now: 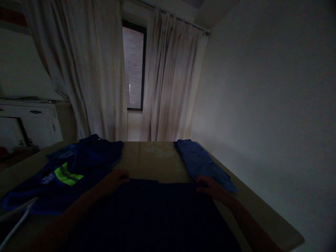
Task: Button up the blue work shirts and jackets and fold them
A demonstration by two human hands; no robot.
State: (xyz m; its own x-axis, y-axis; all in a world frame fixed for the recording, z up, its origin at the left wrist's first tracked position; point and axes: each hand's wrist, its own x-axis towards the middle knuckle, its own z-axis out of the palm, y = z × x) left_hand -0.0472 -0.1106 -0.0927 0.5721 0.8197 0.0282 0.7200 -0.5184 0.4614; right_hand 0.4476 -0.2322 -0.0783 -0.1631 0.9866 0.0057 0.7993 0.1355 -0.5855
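A dark navy garment (157, 213) lies spread flat on the table (154, 157) right in front of me. My left hand (117, 178) rests on its far left corner, fingers curled over the edge. At the far right corner my right hand (210, 187) pinches the cloth's edge. Both hands sit on the garment's far edge, about a shoulder's width apart. The room is dim and the fingers show only in part.
A pile of blue clothes with a yellow-green patch (68, 171) lies at the left of the table. A folded blue garment (202, 162) lies at the right. Curtains (168, 84) and a window stand behind; a white wall runs along the right; a white cabinet (28, 119) stands left.
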